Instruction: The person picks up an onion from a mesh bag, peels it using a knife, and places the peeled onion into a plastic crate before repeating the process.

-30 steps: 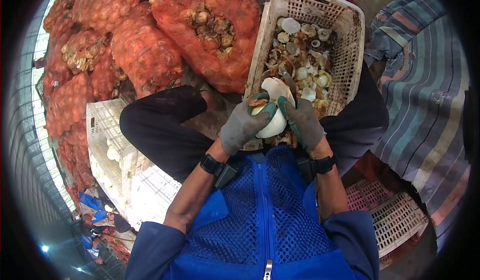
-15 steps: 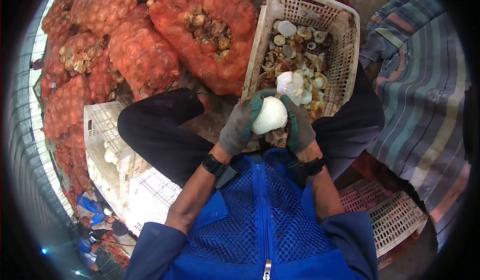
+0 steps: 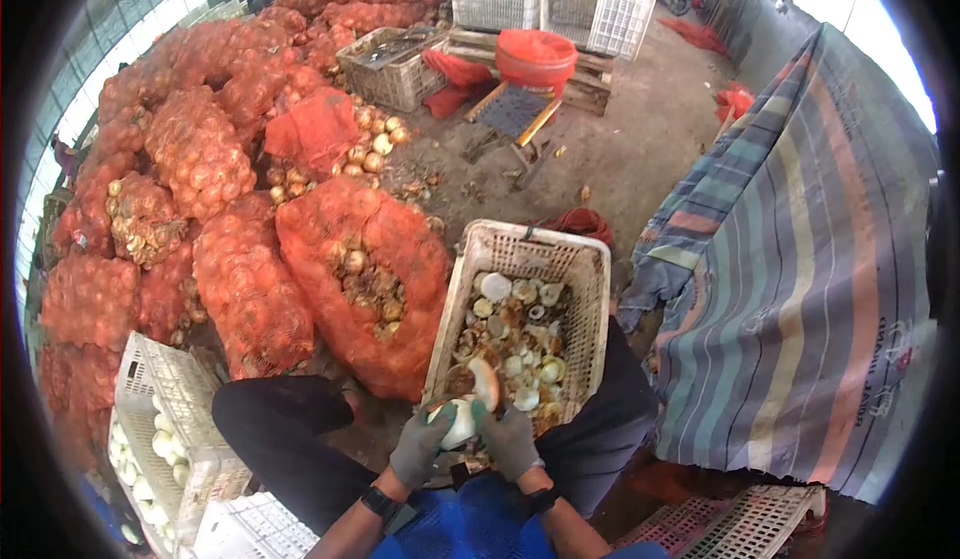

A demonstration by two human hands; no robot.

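Observation:
My left hand [image 3: 416, 449], in a grey and green work glove, is closed around a peeled white onion [image 3: 455, 425] just above the near end of a crate. Beside it my gloved right hand [image 3: 510, 445] pinches a curved piece of onion skin [image 3: 487, 385], pale on one face and orange-brown on the other, which sticks up from the fingers. Below and beyond both hands stands the dirty white plastic crate [image 3: 596, 309], holding loose onion skins and trimmings [image 3: 520, 334]. The right fingertips are partly hidden by the skin and glove.
An open red mesh sack [image 3: 315, 234] of onions stands left of the crate, with more full sacks [image 3: 200, 144] behind. Peeled onions [image 3: 165, 439] fill a white crate [image 3: 205, 469] at my left. A striped cloth [image 3: 790, 289] hangs at right. A red bucket [image 3: 535, 57] stands farther back.
The view has tilted up, showing more of the floor and sacks. The skin by my right hand has turned from lying over the crate to standing upright. My left hand keeps the onion.

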